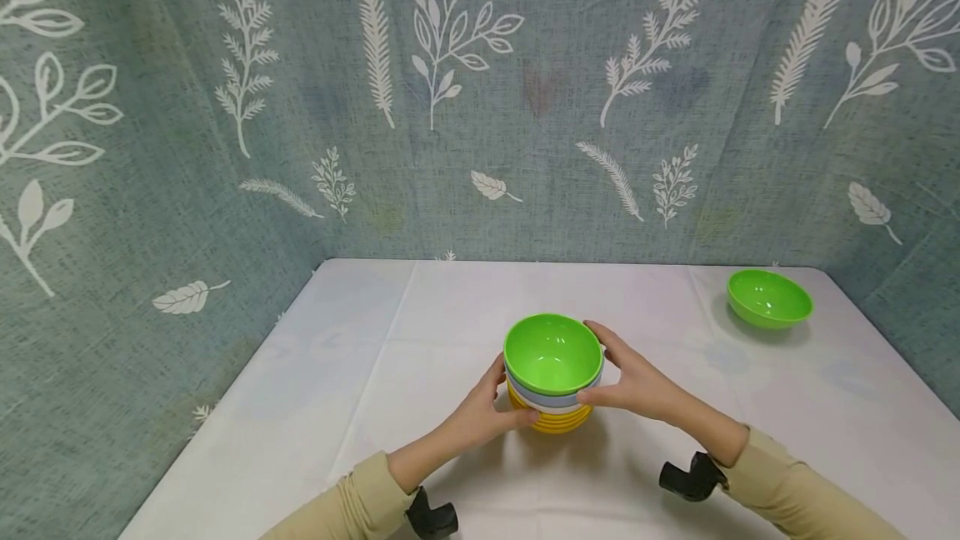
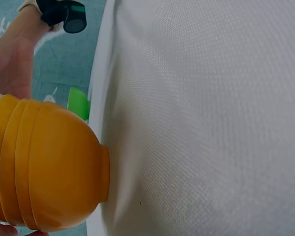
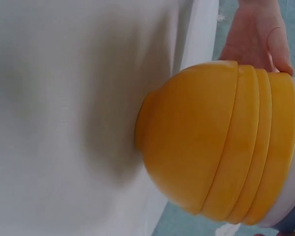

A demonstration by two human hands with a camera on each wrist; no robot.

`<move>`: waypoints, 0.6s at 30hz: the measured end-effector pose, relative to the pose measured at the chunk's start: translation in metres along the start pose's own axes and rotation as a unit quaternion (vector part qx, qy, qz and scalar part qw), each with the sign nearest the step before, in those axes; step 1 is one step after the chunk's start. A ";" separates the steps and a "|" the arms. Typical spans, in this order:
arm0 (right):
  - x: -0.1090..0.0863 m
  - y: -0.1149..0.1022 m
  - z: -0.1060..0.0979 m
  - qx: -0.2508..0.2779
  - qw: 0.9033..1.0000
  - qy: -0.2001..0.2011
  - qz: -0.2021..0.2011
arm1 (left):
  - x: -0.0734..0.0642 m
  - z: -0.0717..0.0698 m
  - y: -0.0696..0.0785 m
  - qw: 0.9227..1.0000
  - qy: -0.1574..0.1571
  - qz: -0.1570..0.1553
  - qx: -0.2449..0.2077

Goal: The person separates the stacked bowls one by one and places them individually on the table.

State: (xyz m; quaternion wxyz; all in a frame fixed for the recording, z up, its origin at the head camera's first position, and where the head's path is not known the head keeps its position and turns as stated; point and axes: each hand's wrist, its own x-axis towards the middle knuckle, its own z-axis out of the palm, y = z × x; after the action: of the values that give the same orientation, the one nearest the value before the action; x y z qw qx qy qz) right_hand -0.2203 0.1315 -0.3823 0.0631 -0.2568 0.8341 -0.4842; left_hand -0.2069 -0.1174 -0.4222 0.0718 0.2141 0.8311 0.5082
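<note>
A stack of nested bowls stands upright between my two hands in the head view. On top is a green bowl point(image 1: 553, 354), with a blue-grey bowl point(image 1: 551, 398) and a white one under it. Several yellow bowls point(image 2: 64, 167) make up the lower part, large in both wrist views. My left hand point(image 1: 480, 408) grips the stack's left side, thumb at the front. Gripping the right side, my right hand point(image 1: 633, 382) has its thumb at the front and fingers near the rim. Whether the lowest bowl touches the table, I cannot tell.
Another green bowl point(image 1: 768, 300) sits alone near the far right corner of the white-covered table point(image 1: 420, 315). A grey-green curtain point(image 1: 525, 148) with white leaf prints hangs behind and beside the table. Each wrist wears a black camera mount point(image 1: 692, 477).
</note>
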 end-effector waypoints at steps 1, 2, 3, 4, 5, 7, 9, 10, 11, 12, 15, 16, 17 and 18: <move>0.000 -0.001 0.000 0.009 1.000 -0.005 0.008 | 0.000 0.000 0.000 1.000 0.000 0.001 0.000; 0.001 -0.003 0.000 0.017 1.000 -0.009 0.017 | 0.000 0.000 0.000 1.000 0.001 0.002 0.000; 0.001 -0.004 0.000 0.021 0.999 -0.012 0.025 | 0.000 0.000 0.000 1.000 0.002 0.003 0.002; 0.001 -0.005 0.000 0.027 0.999 -0.016 0.032 | 0.000 0.000 0.000 1.000 0.003 0.005 0.003; 0.002 -0.006 0.000 0.031 0.999 -0.018 0.041 | 0.000 0.000 0.000 1.000 0.004 0.008 0.004; 0.003 -0.008 0.000 0.039 0.997 -0.022 0.057 | 0.001 0.000 -0.002 1.000 0.006 0.012 0.009; 0.005 -0.009 0.001 0.042 0.997 -0.022 0.065 | 0.001 0.000 -0.002 1.000 0.007 0.012 0.012; 0.005 -0.009 0.002 0.045 0.997 -0.022 0.065 | 0.001 0.000 -0.002 1.000 0.008 0.011 0.014; 0.006 -0.008 0.002 0.048 0.997 -0.023 0.064 | 0.000 0.000 -0.002 1.000 0.008 0.008 0.015; 0.006 -0.008 0.003 0.051 0.997 -0.023 0.060 | 0.000 0.000 -0.002 1.000 0.009 0.007 0.016; 0.007 -0.007 0.004 0.061 0.997 -0.028 0.042 | 0.000 0.000 -0.001 1.000 0.009 0.007 0.015; 0.007 -0.006 0.004 0.063 0.997 -0.030 0.036 | 0.000 0.000 -0.001 1.000 0.009 0.010 0.014; 0.007 -0.006 0.003 0.064 0.997 -0.033 0.030 | 0.000 0.000 -0.001 1.000 0.008 0.013 0.012; 0.008 -0.006 0.003 0.063 0.997 -0.036 0.024 | 0.000 0.000 -0.001 1.000 0.007 0.017 0.009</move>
State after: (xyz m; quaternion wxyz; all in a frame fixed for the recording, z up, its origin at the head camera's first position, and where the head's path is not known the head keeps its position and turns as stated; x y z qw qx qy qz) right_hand -0.2236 0.1227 -0.3775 0.1206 -0.2492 0.8049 -0.5249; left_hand -0.2074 -0.1179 -0.4233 0.0555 0.2252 0.8325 0.5031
